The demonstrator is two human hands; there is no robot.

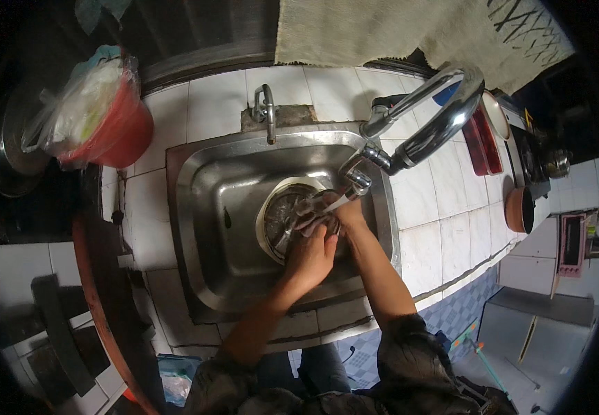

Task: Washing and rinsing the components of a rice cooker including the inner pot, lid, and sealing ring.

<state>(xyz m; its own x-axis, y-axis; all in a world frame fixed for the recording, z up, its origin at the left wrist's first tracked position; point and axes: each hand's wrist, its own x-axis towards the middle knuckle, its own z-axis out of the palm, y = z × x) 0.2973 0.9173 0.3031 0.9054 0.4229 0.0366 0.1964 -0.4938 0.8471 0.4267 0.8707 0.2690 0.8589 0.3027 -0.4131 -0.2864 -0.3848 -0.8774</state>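
My left hand (312, 262) and my right hand (350, 211) are together over a round pale-rimmed bowl (261, 228) in a stainless steel sink (211, 259). Between them is a dark, wet, purplish item (310, 226), too blurred to name exactly. My left fingers curl around its near side. On the far right side, my right hand holds it, with its fingers partly hidden by the faucet's spout (357, 185) and the stream. Water (337, 203) runs from the spout onto the item. Inside the bowl, the water is dark and rippled.
A chrome faucet (437, 129) arches over the sink's right corner. A smaller tap (266, 114) stands behind the basin. To the left is a red bucket (128, 129) with a plastic bag. A red tray (481, 140) and a brown pot (515, 210) sit on the right counter.
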